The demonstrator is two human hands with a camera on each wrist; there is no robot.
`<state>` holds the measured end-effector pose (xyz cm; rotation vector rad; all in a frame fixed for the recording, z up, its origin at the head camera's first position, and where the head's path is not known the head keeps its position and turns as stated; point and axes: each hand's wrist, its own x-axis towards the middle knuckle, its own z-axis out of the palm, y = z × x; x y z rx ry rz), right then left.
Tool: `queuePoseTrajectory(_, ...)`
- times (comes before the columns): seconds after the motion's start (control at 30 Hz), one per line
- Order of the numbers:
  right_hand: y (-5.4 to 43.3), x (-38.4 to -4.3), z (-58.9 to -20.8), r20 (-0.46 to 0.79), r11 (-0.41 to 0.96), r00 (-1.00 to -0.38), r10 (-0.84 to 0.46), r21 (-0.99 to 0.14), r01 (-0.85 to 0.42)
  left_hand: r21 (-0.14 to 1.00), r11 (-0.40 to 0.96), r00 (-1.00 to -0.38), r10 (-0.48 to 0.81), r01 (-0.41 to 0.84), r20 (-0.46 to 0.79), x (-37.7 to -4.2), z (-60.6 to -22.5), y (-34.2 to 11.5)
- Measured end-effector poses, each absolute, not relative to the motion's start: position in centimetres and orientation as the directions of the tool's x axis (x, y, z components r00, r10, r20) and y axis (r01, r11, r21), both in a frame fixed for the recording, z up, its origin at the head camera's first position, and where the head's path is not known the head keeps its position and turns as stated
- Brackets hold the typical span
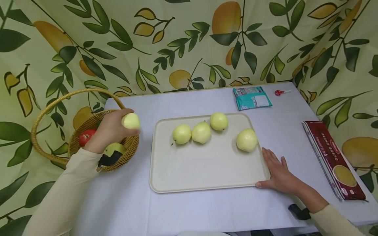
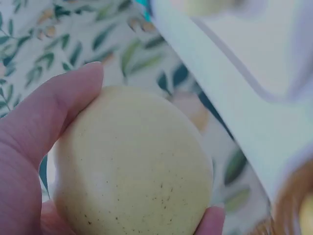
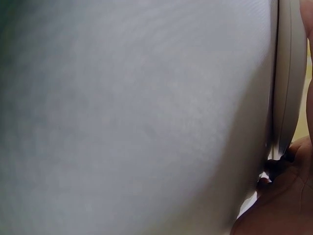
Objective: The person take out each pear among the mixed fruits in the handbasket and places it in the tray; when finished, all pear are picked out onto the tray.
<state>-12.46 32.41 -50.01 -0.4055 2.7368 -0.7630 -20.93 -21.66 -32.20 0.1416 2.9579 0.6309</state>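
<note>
A round, pale yellow pear (image 2: 132, 161) with brown specks is gripped between the fingers and thumb of my left hand (image 1: 113, 127). In the head view that hand is above the right part of a wicker basket (image 1: 133, 150). Inside the basket are a red fruit (image 1: 86, 137) and another pale green fruit (image 1: 113, 149), partly hidden by the hand and a black wrist device. My right hand (image 1: 279, 173) rests against the right edge of a beige tray (image 1: 200, 170), fingers extended, thumb at the near corner. On the tray sit several pears (image 1: 201, 132), one apart at the right.
A teal packet (image 1: 252, 98) lies at the back of the white-covered table (image 1: 183, 213), with a small red-headed lollipop (image 1: 282, 93) beside it. A dark red long package (image 1: 333, 160) lies at the right edge. The basket's tall handle (image 1: 33, 131) arches leftward.
</note>
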Motion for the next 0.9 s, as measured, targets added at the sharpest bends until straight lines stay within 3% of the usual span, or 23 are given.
queuePoseTrajectory(0.33, 32.6, -12.7, -50.1, -0.178, 0.831, -0.925, -0.335, -0.519, -0.201, 0.623, 0.753, -0.959, 0.283, 0.211, -0.017, -22.6, -34.1, -12.4)
queuePoseTrajectory(0.9, 32.5, -13.3, -50.1, -0.189, 0.817, -0.918, -0.348, -0.542, -0.198, 0.753, 0.558, -0.863, 0.504, 0.350, 0.028, -22.0, -41.2, -2.2)
